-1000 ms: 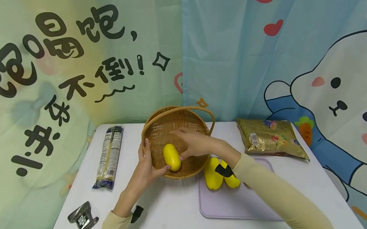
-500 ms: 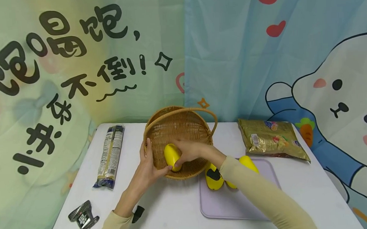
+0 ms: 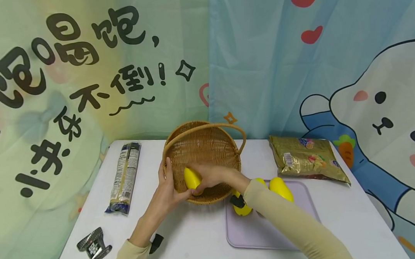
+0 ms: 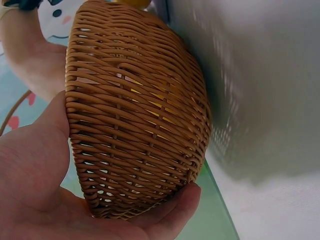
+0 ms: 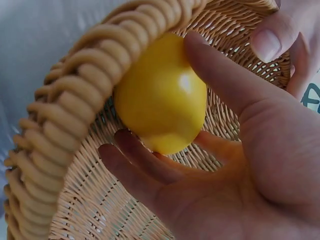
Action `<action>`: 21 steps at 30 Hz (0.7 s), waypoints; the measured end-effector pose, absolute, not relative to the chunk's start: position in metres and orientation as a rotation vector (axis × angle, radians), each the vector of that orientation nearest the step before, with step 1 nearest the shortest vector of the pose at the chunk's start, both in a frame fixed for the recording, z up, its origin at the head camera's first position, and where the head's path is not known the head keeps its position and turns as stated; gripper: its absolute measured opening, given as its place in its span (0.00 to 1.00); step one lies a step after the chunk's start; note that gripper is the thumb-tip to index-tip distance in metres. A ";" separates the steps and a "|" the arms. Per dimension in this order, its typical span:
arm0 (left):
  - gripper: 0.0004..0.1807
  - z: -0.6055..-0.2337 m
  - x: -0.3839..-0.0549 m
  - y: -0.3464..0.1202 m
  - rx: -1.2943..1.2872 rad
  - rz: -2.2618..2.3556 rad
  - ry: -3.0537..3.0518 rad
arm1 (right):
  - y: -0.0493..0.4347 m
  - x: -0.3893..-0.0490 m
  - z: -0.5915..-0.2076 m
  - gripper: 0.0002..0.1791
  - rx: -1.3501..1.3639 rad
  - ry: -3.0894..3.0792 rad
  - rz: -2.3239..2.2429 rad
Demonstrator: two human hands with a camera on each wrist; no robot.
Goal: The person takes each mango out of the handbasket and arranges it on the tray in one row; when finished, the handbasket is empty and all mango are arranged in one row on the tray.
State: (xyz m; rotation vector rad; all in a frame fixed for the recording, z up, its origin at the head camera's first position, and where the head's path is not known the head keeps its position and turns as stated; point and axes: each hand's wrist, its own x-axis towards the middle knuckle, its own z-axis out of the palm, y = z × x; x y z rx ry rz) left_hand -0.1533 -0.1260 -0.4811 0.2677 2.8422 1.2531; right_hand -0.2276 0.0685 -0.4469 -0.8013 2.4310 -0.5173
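A wicker basket (image 3: 208, 145) is tilted with its mouth toward me at the back of the table. My left hand (image 3: 166, 193) grips its left side; in the left wrist view the thumb lies at the rim and the fingers curl under the woven wall. Inside, a smooth yellow fruit like a mango (image 3: 192, 179) lies near the lower rim. My right hand (image 3: 209, 176) reaches in and holds this mango; the right wrist view shows the thumb on one side of it and the fingers curled around the other. That hand hides part of the fruit.
A lilac tray (image 3: 254, 235) bears more yellow mangoes (image 3: 281, 189), partly hidden by the right sleeve. A gold bag (image 3: 309, 156) lies at the back right. A long packet (image 3: 124, 177) and a small dark wrapped item (image 3: 94, 248) lie on the left. A printed curtain (image 3: 253, 65) hangs behind.
My right hand has come down and left onto the mango in the basket, its fingers now around it. The mango has tilted slightly. The left hand keeps its place on the basket.
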 end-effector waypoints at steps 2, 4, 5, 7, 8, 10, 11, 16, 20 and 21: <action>0.72 -0.481 -0.153 -0.126 0.277 1.255 2.843 | 0.067 -0.227 -0.446 0.54 -0.804 2.432 -0.509; 0.72 -0.481 -0.153 -0.126 0.277 1.259 2.839 | 0.066 -0.226 -0.445 0.53 -0.814 2.439 -0.496; 0.72 -0.481 -0.153 -0.126 0.277 1.259 2.839 | 0.065 -0.226 -0.445 0.53 -0.820 2.441 -0.491; 0.72 -0.481 -0.153 -0.126 0.276 1.260 2.837 | 0.065 -0.226 -0.445 0.53 -0.826 2.444 -0.483; 0.72 -0.481 -0.152 -0.126 0.267 1.260 2.832 | 0.065 -0.225 -0.446 0.53 -0.828 2.444 -0.481; 0.72 -0.481 -0.152 -0.127 0.264 1.255 2.829 | 0.065 -0.225 -0.447 0.53 -0.827 2.444 -0.478; 0.72 -0.481 -0.152 -0.127 0.262 1.253 2.830 | 0.065 -0.225 -0.447 0.53 -0.827 2.444 -0.476; 0.71 -0.480 -0.151 -0.127 0.262 1.250 2.832 | 0.066 -0.224 -0.448 0.53 -0.839 2.459 -0.461; 0.71 -0.480 -0.152 -0.126 0.266 1.249 2.844 | 0.068 -0.225 -0.445 0.54 -0.830 2.474 -0.457; 0.71 -0.480 -0.152 -0.126 0.266 1.246 2.852 | 0.069 -0.226 -0.444 0.54 -0.825 2.475 -0.460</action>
